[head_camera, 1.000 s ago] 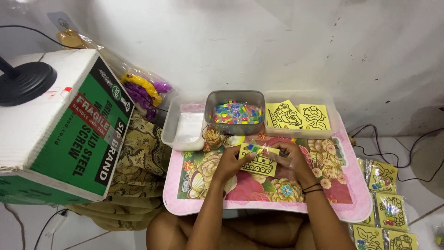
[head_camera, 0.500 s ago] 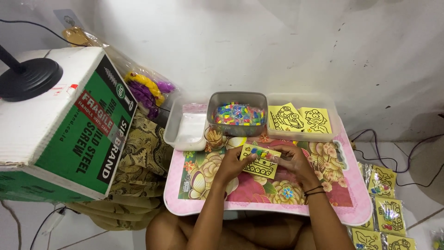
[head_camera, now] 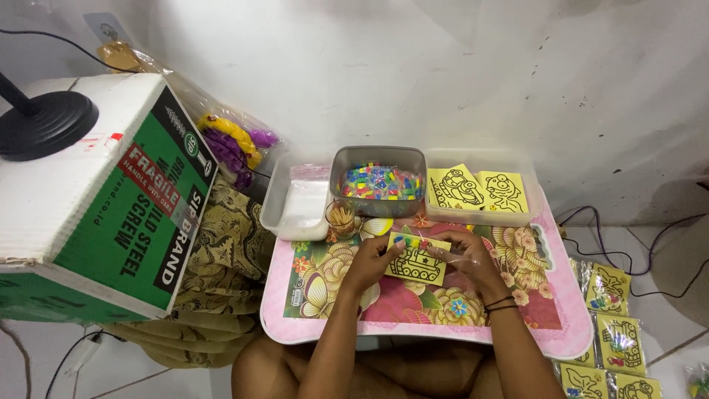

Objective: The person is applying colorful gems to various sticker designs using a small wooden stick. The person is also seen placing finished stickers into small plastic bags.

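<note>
Both hands meet over the middle of the small pink bench (head_camera: 295,325) with its flowered top; the left hand (head_camera: 369,262) pinches the left edge of a yellow card (head_camera: 417,260) printed with a black tank outline, and the right hand (head_camera: 465,255) grips the card's right edge, its fingers curled over the upper corner; the card lies low over the bench's centre, whether resting on it or just lifted I cannot tell; a few small coloured pieces sit along the card's top edge. Two dark bands circle the right wrist.

Along the far edge of the bench stand three containers side by side: a clear tub (head_camera: 284,214) at the far left corner holding a clear bag; a grey tub (head_camera: 341,159) in the middle filled with small multicoloured pieces; a clear tray (head_camera: 517,159) at the far right holding two more yellow outline cards. Just in front of the grey tub's left corner stands a small clear cup (head_camera: 341,219) of thin sticks.

To the left of the bench, a green and white cardboard box (head_camera: 111,222) sits on patterned cloth (head_camera: 221,244), with a round black base (head_camera: 44,125) on top; behind it lies a bag of purple and yellow things (head_camera: 229,144). On the floor off the bench's right edge lie packets of yellow cards (head_camera: 617,325); dark cables (head_camera: 650,236) run behind them.
</note>
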